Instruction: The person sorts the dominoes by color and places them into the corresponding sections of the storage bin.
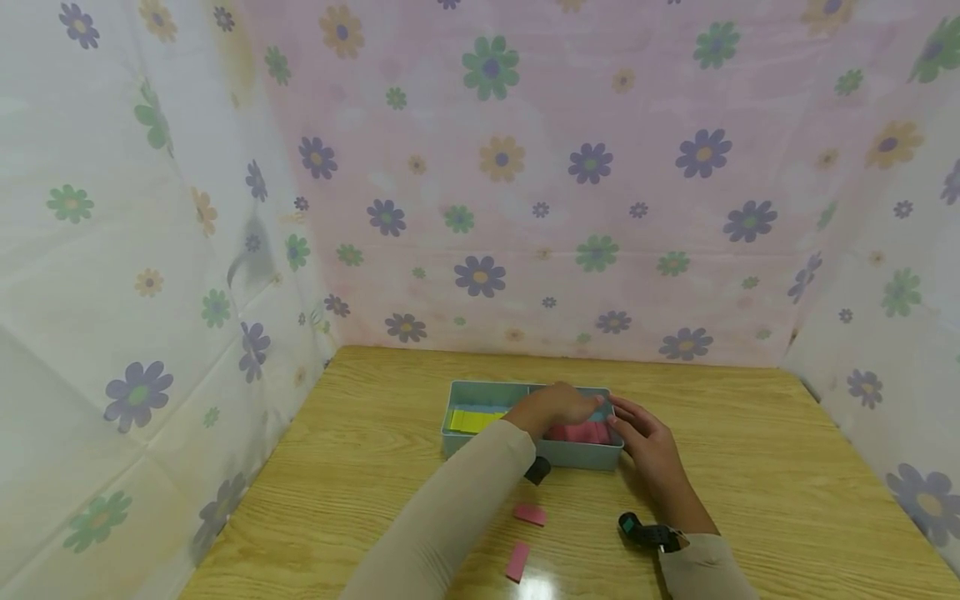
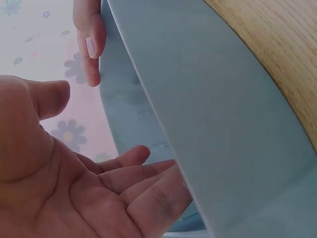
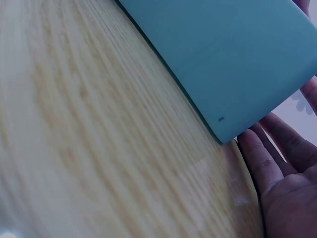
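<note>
A grey-blue two-compartment box (image 1: 577, 456) stands on the wooden table. Yellow flat pieces (image 1: 468, 421) lie in its left compartment and pink ones (image 1: 587, 432) in the right. My left hand (image 1: 558, 406) reaches across the front wall into the right compartment; in the left wrist view its fingers (image 2: 153, 198) are extended inside the rim, with nothing visible in them. At the box's right end is my right hand (image 1: 658, 457), its fairly straight fingers (image 3: 257, 156) touching the end wall. My left hand partly hides the pink pieces.
Two loose pink pieces (image 1: 530, 514) lie on the table in front of the box, close to my left sleeve (image 1: 450, 517). Wrist cameras, including a black one (image 1: 643, 532) at the right wrist, stick out near the box. Flowered cloth (image 1: 480, 192) surrounds the table.
</note>
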`<state>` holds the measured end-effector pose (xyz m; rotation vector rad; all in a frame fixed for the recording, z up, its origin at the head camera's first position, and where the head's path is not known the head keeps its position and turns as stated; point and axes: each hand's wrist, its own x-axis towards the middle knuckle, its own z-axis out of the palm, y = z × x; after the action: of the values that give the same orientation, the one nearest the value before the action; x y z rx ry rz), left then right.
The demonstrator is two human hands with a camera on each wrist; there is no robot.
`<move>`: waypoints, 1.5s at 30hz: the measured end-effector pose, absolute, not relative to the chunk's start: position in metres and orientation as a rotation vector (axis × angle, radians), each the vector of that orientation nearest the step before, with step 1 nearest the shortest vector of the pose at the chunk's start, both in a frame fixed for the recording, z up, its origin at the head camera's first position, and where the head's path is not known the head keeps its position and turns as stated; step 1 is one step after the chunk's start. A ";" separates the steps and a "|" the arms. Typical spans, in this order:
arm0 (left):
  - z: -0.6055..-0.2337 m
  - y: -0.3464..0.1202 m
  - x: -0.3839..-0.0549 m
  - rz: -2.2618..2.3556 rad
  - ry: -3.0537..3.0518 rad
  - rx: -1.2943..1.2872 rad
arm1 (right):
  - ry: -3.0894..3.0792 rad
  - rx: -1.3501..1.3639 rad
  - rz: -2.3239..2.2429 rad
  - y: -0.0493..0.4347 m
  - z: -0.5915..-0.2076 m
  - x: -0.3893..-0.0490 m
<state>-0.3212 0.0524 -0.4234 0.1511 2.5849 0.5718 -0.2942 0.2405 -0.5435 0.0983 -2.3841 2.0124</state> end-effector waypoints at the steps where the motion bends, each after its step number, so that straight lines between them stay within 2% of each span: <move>1: -0.422 0.052 -0.321 0.572 2.598 0.154 | -2.383 0.100 2.015 0.240 -0.543 -0.294; 12: -0.402 0.033 -0.315 0.684 2.717 0.284 | -2.377 0.076 2.031 0.240 -0.539 -0.291; 21: -0.398 -0.009 -0.287 0.886 2.683 0.433 | -2.389 0.055 2.017 0.238 -0.542 -0.292; 30: -0.416 -0.044 -0.258 1.097 2.647 0.735 | -2.431 0.037 1.985 0.239 -0.539 -0.291; 38: -0.436 -0.059 -0.237 1.203 2.533 0.723 | -2.422 0.054 1.974 0.240 -0.538 -0.291; 45: -0.461 -0.065 -0.232 1.223 2.465 0.680 | -2.424 0.044 1.982 0.238 -0.538 -0.291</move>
<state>-0.2321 -0.0649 -0.4609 0.6800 2.4652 1.2235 -0.2905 0.2384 -0.5383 0.0439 -2.4236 1.9819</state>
